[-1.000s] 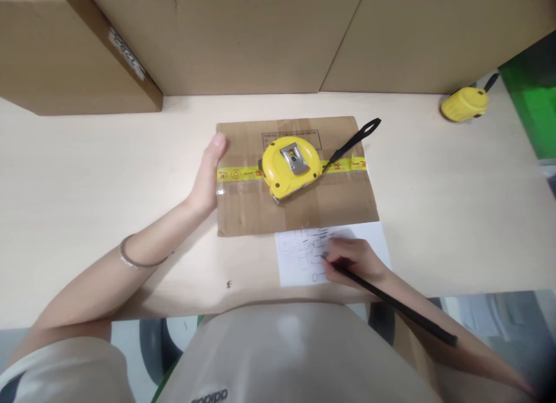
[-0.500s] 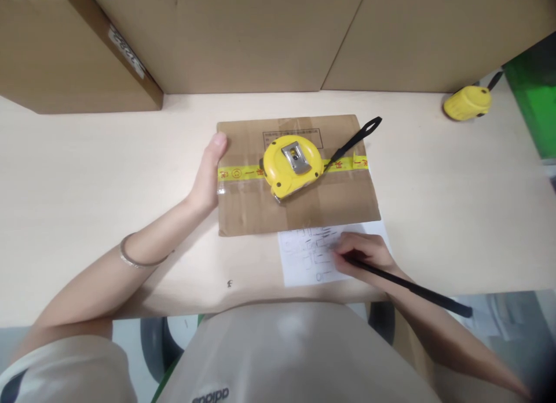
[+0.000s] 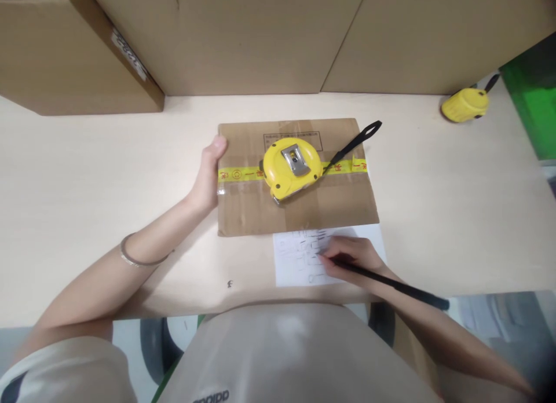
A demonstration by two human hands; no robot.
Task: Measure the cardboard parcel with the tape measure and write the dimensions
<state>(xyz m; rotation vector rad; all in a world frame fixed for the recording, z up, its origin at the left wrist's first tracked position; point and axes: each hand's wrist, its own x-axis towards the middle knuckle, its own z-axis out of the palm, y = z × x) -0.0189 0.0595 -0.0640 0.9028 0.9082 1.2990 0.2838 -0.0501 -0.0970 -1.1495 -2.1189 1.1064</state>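
My right hand is closed on a long black pen, its tip on a white sheet of paper with handwriting, near the table's front edge. My left hand rests edge-on against the left side of a flat cardboard box, fingers straight and together. A strip of yellow tape crosses the box top. On the box lies a yellow tape measure with a metal clip and a black wrist strap.
Large cardboard boxes stand along the back of the pale wooden table. A second yellow tape measure lies at the back right beside a green object.
My right hand with the pen moved right across the sheet, then came back left to about its earlier place. My left hand, the box and the tape measure have stayed put.
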